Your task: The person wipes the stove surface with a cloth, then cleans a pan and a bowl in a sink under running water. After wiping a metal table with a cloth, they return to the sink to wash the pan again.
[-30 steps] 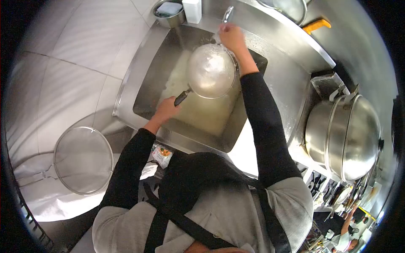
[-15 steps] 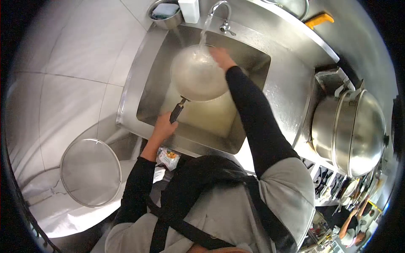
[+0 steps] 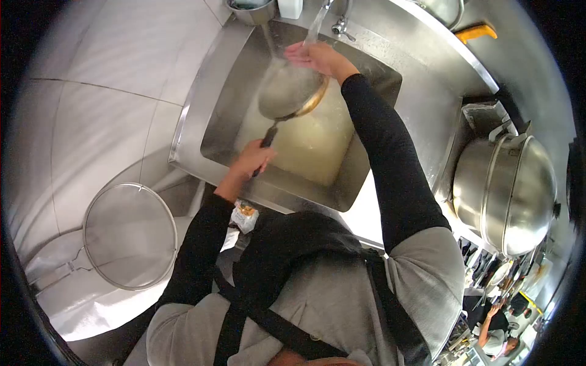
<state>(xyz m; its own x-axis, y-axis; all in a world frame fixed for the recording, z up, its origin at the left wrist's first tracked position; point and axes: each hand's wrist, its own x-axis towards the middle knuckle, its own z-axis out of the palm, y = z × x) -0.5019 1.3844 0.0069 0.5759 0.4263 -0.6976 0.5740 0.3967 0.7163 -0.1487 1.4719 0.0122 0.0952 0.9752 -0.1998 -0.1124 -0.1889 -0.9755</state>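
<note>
My left hand [image 3: 251, 160] is closed around the black handle of a frying pan [image 3: 287, 93]. The pan is tilted over the sink [image 3: 221, 125], its right rim lower and a browned outer side showing. At the pan's far rim, my right hand [image 3: 320, 60] has its fingers stretched out, with nothing seen in them. Running water [image 3: 315, 27] from the tap [image 3: 340, 26] falls on or beside these fingers. Cloudy yellowish water [image 3: 308, 149] lies in the basin below.
A round mesh strainer [image 3: 130, 236] rests left of the sink. A metal bowl [image 3: 255, 13] and a white container [image 3: 290, 8] stand at the back. On the right are a large domed steel pot [image 3: 506, 189] and an orange handle [image 3: 476, 33]. Another person [image 3: 497, 341] is far off.
The pan has gone from nearly level to tilted, its right side down. My right hand has moved from its right rim toward the water stream. The view has shifted slightly.
</note>
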